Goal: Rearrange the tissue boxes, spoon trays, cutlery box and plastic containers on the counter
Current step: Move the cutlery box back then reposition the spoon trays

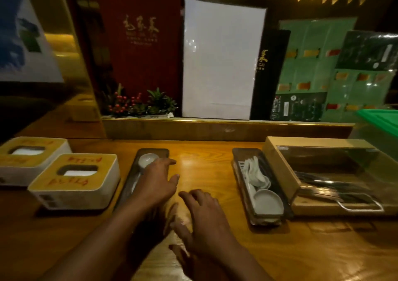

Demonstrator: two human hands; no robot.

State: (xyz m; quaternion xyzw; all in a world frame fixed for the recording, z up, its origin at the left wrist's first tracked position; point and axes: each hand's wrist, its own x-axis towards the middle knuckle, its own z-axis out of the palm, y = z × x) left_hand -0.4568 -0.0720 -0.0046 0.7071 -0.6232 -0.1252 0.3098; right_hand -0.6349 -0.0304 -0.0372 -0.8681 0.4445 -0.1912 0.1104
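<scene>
Wooden counter [215,166]: left hand [155,184] lies open over the dark spoon tray [148,151] mid-counter, gripping nothing; right hand [206,214] hovers open, empty, beside it near the front edge.

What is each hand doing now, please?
Left hand: open, resting on the left spoon tray, holding nothing.
Right hand: open, fingers spread over the counter, holding nothing.

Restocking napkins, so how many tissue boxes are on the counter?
2, both at the counter's left: one tissue box nearer the middle, the other behind it at the left edge. More may sit outside the frame.
</scene>
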